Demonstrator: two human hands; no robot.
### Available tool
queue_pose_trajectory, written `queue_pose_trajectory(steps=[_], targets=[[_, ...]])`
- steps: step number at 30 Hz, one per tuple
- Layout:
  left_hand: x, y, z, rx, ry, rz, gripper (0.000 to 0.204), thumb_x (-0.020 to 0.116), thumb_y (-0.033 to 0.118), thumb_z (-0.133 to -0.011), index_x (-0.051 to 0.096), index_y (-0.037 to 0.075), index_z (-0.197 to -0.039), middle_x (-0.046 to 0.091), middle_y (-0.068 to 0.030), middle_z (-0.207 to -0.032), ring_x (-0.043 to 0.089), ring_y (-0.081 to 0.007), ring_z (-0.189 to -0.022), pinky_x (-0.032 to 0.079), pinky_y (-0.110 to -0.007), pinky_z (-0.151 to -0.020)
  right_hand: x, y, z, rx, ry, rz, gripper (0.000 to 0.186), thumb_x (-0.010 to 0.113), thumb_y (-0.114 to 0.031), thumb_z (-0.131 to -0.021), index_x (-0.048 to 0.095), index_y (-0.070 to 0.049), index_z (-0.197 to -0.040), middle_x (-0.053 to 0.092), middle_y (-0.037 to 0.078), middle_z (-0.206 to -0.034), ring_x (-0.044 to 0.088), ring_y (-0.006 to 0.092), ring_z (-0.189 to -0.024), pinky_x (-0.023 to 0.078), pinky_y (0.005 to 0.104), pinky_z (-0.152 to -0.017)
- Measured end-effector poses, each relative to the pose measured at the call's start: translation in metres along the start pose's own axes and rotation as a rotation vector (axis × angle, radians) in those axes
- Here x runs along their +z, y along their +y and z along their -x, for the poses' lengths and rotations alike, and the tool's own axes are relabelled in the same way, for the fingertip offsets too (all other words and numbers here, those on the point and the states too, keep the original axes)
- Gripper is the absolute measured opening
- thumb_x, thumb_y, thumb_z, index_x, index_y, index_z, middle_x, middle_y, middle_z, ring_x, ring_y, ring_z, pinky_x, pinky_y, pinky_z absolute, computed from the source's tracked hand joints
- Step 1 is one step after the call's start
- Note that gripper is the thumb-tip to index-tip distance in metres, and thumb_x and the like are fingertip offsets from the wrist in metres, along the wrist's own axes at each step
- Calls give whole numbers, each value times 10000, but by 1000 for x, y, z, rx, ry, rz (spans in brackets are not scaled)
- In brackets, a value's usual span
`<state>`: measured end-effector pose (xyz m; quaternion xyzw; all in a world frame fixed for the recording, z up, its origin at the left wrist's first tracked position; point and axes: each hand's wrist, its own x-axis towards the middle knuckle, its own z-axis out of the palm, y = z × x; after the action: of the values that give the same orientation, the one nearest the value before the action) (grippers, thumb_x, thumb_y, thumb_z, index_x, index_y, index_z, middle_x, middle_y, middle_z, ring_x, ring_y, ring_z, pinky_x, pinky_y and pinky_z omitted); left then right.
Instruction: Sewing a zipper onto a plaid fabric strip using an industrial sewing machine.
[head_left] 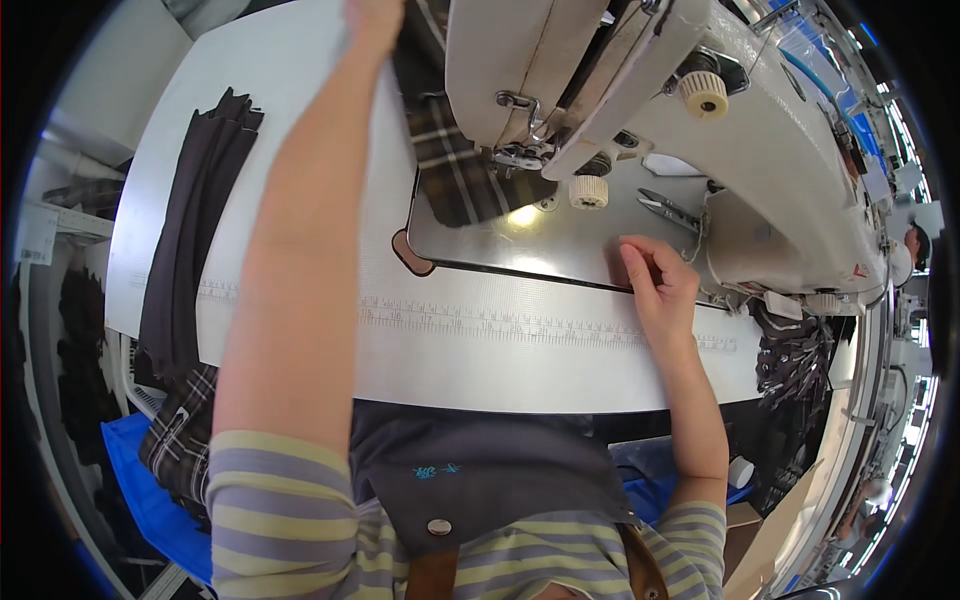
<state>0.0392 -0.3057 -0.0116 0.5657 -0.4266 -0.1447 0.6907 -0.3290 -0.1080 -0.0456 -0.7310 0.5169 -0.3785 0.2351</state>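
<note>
A plaid fabric piece (pixel 465 180) in black, brown and white lies under the needle area of a white sewing machine (pixel 760 110). My left arm reaches far forward. My left hand (pixel 375 20) is smeared by motion at the top edge, beside the far part of the dark cloth, and its fingers cannot be made out. Over the front edge of the metal machine bed (pixel 580 250), my right hand (pixel 664 285) has its fingers curled and thumb and forefinger tips together. Nothing shows between them.
Dark fabric strips (pixel 195 220) lie stacked on the left of the white table (pixel 480 370). Small scissors (pixel 668 208) rest on the bed beneath the machine arm. Dark cut pieces (pixel 793 350) hang at the right edge. A blue bin (pixel 140 490) with plaid cloth stands lower left.
</note>
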Motion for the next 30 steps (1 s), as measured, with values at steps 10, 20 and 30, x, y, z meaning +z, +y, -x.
queue_pose_trajectory(steps=[10, 20, 30], targets=[[-233, 84, 197, -826, -55, 880, 305, 472, 178, -1002, 522, -25, -1223, 589, -163, -1236, 575, -239, -1132, 456, -365, -1020, 52, -55, -14, -597, -147, 225, 404, 676, -134, -806, 568, -39, -1183, 619, 121, -1133, 565, 307, -1069, 417, 402, -927], [-210, 164, 250, -277, -1400, 293, 264, 625, 7, -845, 693, 22, -1100, 714, -85, -1020, 668, -238, -1022, 523, -350, -884, 50, -24, -50, -433, -233, 295, 607, 692, -406, -812, 493, -7, -1223, 604, 159, -1087, 560, 354, -1047, 453, 431, -907], [-131, 105, 291, 728, -1262, -697, 816, 697, 484, -726, 421, 147, -1416, 334, -180, -1486, 360, -325, -1342, 407, -444, -990, 58, -56, -51, -1003, -370, 365, 290, 632, -160, -781, 643, -75, -1058, 625, 56, -1139, 572, 220, -961, 440, 336, -826]])
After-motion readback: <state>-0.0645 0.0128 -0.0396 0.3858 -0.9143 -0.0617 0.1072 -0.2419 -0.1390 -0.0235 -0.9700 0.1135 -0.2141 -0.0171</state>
